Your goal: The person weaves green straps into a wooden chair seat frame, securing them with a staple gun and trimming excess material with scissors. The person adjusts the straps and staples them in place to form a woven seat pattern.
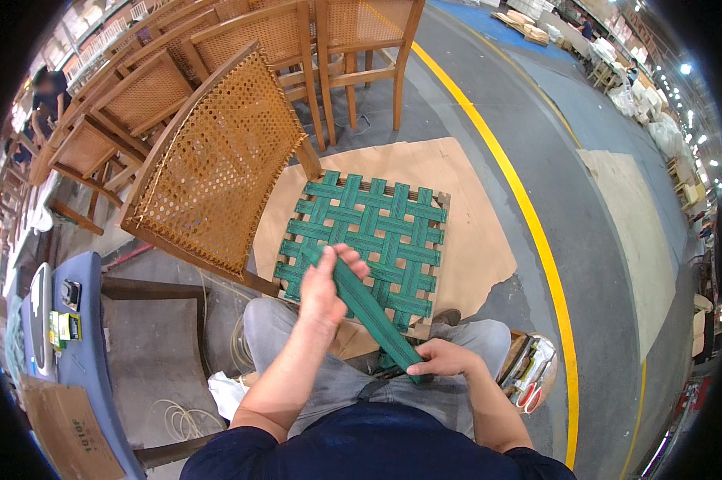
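Observation:
A folded length of green webbing (369,310) stretches slantwise between my two hands, above my lap. My left hand (326,286) is at its upper end, the thumb on the strap and the fingers loosely curled. Around the lower end, my right hand (442,360) is closed. Beyond them is a chair seat woven with green webbing (369,216) in a crisscross, with square gaps between the straps. The chair's curved cane back (217,160) rises at the seat's left side.
Cardboard (477,216) lies under the chair. More cane-backed chairs (257,36) crowd the far left. A blue padded chair (85,336) at my left carries small boxes. Red-handled scissors (529,396) lie among tools by my right knee. A yellow line (529,212) crosses the floor.

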Motion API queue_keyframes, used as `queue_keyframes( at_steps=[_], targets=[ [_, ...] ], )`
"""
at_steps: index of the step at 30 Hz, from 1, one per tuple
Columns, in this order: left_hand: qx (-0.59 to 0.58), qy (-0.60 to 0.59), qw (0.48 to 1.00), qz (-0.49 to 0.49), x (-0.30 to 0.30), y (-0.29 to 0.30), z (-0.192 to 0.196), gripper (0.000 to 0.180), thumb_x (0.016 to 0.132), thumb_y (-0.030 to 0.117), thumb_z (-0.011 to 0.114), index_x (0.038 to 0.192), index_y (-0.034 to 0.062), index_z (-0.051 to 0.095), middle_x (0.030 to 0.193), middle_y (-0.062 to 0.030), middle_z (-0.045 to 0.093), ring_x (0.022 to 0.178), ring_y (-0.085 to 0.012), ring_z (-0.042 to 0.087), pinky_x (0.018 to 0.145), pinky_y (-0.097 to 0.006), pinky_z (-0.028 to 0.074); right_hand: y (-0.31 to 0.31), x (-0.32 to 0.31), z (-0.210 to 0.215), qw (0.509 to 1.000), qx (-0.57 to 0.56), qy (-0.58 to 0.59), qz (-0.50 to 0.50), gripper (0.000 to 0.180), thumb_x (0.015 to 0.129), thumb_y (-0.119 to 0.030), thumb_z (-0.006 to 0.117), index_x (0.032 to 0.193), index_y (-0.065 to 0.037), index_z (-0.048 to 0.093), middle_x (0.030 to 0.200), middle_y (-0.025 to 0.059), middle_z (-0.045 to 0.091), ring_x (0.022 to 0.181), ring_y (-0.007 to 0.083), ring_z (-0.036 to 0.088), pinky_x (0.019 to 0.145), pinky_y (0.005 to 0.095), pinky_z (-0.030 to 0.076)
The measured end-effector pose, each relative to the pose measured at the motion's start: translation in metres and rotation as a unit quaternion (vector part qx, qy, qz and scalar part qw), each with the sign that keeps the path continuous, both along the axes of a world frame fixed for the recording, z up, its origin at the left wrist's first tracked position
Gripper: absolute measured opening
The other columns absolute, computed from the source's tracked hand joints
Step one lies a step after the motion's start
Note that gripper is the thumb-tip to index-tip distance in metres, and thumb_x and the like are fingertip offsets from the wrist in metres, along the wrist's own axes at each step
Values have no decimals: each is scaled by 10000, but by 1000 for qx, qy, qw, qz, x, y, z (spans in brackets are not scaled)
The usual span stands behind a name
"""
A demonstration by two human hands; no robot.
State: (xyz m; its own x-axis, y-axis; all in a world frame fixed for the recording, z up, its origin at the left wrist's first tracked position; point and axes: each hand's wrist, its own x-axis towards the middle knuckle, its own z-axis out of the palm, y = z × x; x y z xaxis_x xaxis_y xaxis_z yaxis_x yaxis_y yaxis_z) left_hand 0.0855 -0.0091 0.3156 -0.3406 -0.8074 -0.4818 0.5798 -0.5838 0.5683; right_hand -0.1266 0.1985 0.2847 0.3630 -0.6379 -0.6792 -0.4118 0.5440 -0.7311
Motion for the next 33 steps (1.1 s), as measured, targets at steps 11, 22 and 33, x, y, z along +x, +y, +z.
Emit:
queue_keyframes(
  at_steps=[11,22,33],
  targets=[
    [-32,-59,995,-73,-29,-23,-34,361,1123,357,566,1301,50,631,1146,-97,711,993,-247,721,854,-425,628,-33,1,-32,915,-104,-237,-308,135,1032,-149,724,978,-48,652,909,-67,652,846,36,574,773,242,481],
    [-46,-288,925,-242,-60,-117,-99,274,956,90,787,1191,13,668,895,-99,746,694,-168,705,597,-306,606,-16,-46,-78,915,-36,95,-390,246,986,-180,756,1027,57,705,829,66,729,752,104,649,667,309,525],
    [-292,-565,709,-305,-72,-113,-138,254,866,247,841,1000,35,801,883,-114,775,827,-270,741,804,-417,570,-81,-13,-70,858,-284,250,-347,431,987,-191,722,1384,-32,664,1028,166,734,811,272,720,735,359,585]
  ],
)
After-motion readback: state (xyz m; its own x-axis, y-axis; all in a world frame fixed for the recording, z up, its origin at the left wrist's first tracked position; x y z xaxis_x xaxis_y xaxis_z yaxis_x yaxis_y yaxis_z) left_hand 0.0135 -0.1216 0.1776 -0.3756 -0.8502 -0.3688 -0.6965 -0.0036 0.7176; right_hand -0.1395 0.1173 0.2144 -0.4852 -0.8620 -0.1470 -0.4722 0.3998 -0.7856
